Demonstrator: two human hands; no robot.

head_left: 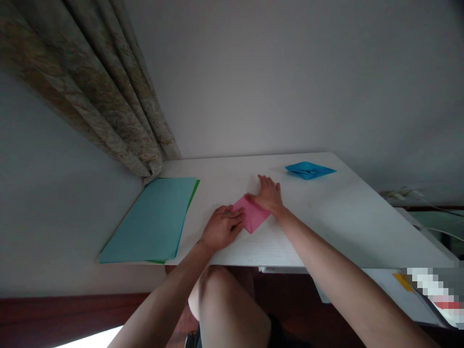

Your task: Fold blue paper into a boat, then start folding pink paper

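Note:
A folded pink paper (251, 216) lies on the white table (326, 217) near its front edge. My left hand (220, 228) rests on the paper's left corner, fingers curled and pressing it down. My right hand (267, 194) lies flat on the paper's upper right edge with fingers stretched out toward the wall. Neither hand lifts the paper off the table.
A folded blue paper shape (309, 169) sits at the far right of the table. A stack of light blue sheets over a green one (152, 220) lies at the left. A patterned curtain (108, 96) hangs at the left; cables (416, 195) run on the right.

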